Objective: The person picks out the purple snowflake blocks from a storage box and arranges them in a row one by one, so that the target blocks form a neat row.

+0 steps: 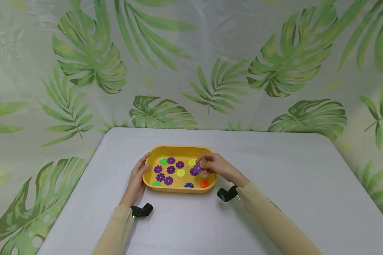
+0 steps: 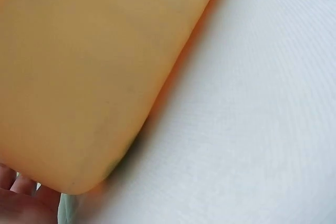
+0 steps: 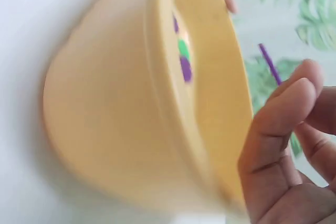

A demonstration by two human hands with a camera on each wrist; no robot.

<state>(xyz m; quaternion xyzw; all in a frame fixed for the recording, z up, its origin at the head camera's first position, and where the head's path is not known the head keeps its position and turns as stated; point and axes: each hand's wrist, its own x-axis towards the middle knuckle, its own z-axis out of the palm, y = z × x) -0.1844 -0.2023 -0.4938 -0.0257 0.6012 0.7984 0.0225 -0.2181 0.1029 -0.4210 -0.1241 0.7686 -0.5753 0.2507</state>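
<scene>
A yellow plastic basin [image 1: 178, 190] with rounded ends stands on the table, holding several snowflake-shaped notched discs. Most are purple, such as one purple disc [image 1: 170, 170]; others are green, yellow, blue and orange. My left hand [image 1: 135, 182] grips the basin's left end, with the thumb at the rim and fingers along the outer wall. Over the basin's right side, my right hand [image 1: 221, 167] pinches a purple snowflake disc [image 3: 270, 64] between thumb and fingertips. In the right wrist view that disc appears edge-on, partly hidden by the fingers. The left wrist view mostly shows the basin's outer wall [image 2: 94, 77].
A white cloth covers the table [image 1: 274, 170] under the basin. Behind it hangs a pale curtain [image 1: 223, 42] printed with green leaves. Each wrist carries a small black camera, such as the right camera [image 1: 226, 194].
</scene>
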